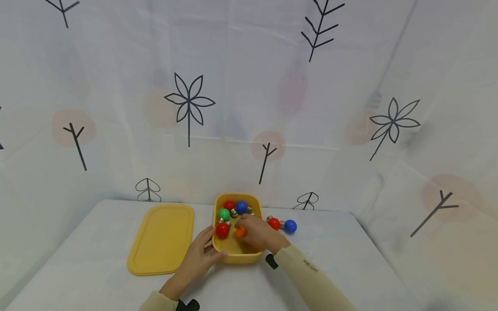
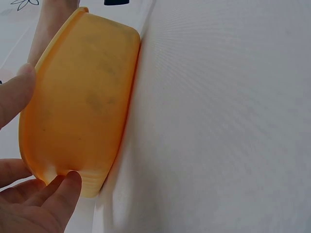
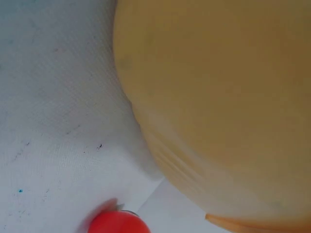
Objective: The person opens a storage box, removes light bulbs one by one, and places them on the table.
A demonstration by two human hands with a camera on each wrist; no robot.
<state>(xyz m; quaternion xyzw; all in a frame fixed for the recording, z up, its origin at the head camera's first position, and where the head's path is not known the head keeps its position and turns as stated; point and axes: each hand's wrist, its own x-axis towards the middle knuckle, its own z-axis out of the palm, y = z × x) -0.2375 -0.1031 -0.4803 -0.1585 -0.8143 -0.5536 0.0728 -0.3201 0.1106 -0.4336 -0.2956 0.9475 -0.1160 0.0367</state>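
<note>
A yellow plastic box (image 1: 238, 259) holds several toy light bulbs: red (image 1: 222, 230), green (image 1: 223, 214) and blue (image 1: 241, 207). My left hand (image 1: 198, 255) rests on its near left corner, thumb at the front rim and fingers along the left side. In the left wrist view those fingertips (image 2: 73, 179) touch the outer wall. Reaching in over the right side, my right hand (image 1: 256, 232) pinches an orange bulb (image 1: 241, 232) low inside the box. The right wrist view shows the box wall (image 3: 218, 107) but not the hand.
Just right of the box, a red bulb (image 1: 274, 223) and a blue bulb (image 1: 290, 226) lie on the white tabletop (image 1: 319, 263). A flat yellow lid (image 1: 163, 237) lies to the left. Behind the table hangs a white patterned cloth (image 1: 233, 86).
</note>
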